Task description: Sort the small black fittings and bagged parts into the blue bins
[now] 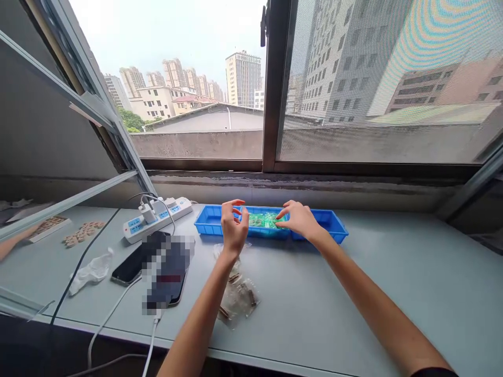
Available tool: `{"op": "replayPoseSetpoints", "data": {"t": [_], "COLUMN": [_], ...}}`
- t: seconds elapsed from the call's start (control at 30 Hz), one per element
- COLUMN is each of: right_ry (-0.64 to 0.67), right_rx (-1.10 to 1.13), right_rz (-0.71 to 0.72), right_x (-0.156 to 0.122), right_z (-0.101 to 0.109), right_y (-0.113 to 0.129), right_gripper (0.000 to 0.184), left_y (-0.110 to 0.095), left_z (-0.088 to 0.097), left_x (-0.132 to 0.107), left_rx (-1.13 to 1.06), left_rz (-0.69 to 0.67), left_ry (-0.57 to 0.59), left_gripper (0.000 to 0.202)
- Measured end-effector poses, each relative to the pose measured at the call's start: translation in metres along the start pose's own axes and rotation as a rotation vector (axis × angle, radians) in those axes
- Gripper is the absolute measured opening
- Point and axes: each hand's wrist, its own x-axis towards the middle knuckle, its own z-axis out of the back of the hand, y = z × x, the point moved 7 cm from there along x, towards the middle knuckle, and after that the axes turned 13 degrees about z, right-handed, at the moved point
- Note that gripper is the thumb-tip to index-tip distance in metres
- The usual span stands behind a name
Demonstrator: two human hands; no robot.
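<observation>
A row of blue plastic bins stands near the wall below the window. Green-looking small clear packets fill the middle bin. My left hand hovers at the left side of these packets, its fingers curved and apart with nothing visible between them. Over the right side of the same bin is my right hand, thumb and fingertips at the packets with a small gap between them. Whether those fingertips press on a packet is hard to see. Clear plastic bags with small brown pieces lie on the table below my left hand.
Left of the bins sits a white power strip with plugs and cables. Two phones, one black and one partly blurred, lie beside a crumpled tissue. Small wooden-looking pieces and another person's arm are at far left.
</observation>
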Motion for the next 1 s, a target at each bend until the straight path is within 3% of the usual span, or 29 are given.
{"op": "replayPoseSetpoints", "data": {"t": [0.1,0.2,0.37,0.47,0.57,0.67,0.8,0.9,1.0], "right_ry": [0.017,0.132,0.272,0.204,0.119,0.16,0.201,0.093,-0.111], "right_rx": [-0.104,-0.127,-0.216,-0.26,-0.272,-0.239,-0.24,-0.117,0.166], "right_rz": [0.083,0.177,0.155,0.207,0.351,0.461,0.492,0.45,0.363], "right_x": [-0.002,-0.004,-0.008,-0.009,-0.013,-0.019,-0.021,-0.016,-0.01], "right_z": [0.002,-0.008,-0.02,-0.019,-0.024,-0.047,-0.072,-0.063,-0.032], "right_y": [0.016,0.033,0.042,0.054,0.081,0.105,0.113,0.107,0.096], "right_gripper": [0.022,0.026,0.029,0.024,0.027,0.029,0.02,0.017,0.012], "left_y": [0.001,0.004,0.01,0.014,0.012,0.007,0.011,0.021,0.025], "left_z": [0.007,0.018,0.039,0.046,0.046,0.04,0.034,0.035,0.036], "left_x": [0.005,0.012,0.022,0.024,0.024,0.023,0.025,0.029,0.029], "left_rx": [-0.014,-0.023,-0.052,-0.117,-0.118,-0.044,0.008,-0.005,-0.037], "left_rz": [0.02,0.067,0.155,0.184,0.138,0.012,-0.076,-0.025,0.023], "left_ry": [-0.045,-0.106,-0.222,-0.253,-0.249,-0.186,-0.121,-0.134,-0.142], "left_gripper": [0.012,0.011,0.009,0.01,0.01,0.021,0.014,0.012,0.019]}}
